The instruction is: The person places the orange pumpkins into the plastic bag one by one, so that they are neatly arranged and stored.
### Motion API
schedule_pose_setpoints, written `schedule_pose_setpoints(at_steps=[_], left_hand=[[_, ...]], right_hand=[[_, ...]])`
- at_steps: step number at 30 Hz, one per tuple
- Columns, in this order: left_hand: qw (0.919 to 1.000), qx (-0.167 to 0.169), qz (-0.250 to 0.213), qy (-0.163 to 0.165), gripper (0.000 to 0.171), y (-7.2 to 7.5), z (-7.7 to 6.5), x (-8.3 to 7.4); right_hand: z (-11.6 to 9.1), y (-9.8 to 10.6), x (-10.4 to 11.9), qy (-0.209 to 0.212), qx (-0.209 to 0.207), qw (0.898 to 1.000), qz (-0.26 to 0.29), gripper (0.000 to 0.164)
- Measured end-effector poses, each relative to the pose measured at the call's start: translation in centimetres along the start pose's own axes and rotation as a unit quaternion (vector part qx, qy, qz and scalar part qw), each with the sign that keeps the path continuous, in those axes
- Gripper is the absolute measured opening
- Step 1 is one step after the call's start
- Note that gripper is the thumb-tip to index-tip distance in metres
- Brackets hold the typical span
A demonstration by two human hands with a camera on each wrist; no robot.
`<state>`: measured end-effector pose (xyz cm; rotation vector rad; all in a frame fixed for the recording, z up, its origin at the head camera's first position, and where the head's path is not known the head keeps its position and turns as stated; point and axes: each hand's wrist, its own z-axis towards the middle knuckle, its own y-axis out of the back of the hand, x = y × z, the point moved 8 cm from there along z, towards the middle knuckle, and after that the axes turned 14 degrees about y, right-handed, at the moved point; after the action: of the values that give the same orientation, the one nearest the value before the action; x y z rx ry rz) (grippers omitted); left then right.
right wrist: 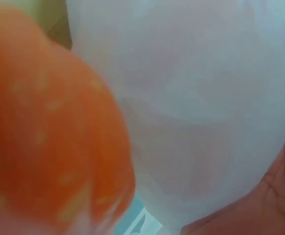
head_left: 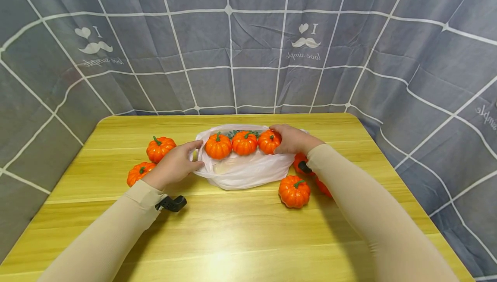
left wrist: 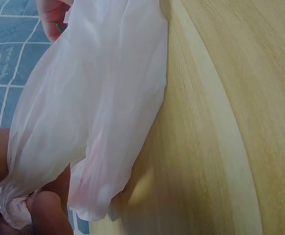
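Observation:
A white plastic bag (head_left: 248, 176) lies on the table with its mouth spread open. Three small orange pumpkins show in it: the left one (head_left: 218, 146), the middle one (head_left: 244, 143) and the right one (head_left: 268, 142). My left hand (head_left: 176, 165) pinches the left edge of the bag, and in the left wrist view gathered plastic (left wrist: 17, 210) sits between thumb and fingers. At the other end my right hand (head_left: 293, 139) grips the right pumpkin, fingers over its far side and thumb at its near side. Thin plastic hides those fingers in the right wrist view.
Left of the bag are two more pumpkins, one farther back (head_left: 160, 148) and one nearer (head_left: 139, 173), partly behind my left hand. Near the right forearm sits another pumpkin (head_left: 294, 191), with others partly hidden under that arm. A grey curtain (head_left: 252, 88) hangs behind the wooden table (head_left: 217, 239).

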<state>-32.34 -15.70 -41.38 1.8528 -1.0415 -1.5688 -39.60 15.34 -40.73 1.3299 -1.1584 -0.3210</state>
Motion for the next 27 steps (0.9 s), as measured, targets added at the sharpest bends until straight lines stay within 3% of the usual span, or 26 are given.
schedule_pose_setpoints(at_steps=[8,27], left_hand=[[0.9999,0.009,-0.013,0.002,0.073,-0.03,-0.04,0.09],[0.9999,-0.007,-0.004,-0.01,0.074,-0.02,0.03,-0.2]], right_hand=[[0.03,0.1,-0.28,-0.006,-0.011,1.0,-0.017,0.089],[-0.39,0.01,-0.18,-0.022,-0.012,0.998,-0.053,0.089]])
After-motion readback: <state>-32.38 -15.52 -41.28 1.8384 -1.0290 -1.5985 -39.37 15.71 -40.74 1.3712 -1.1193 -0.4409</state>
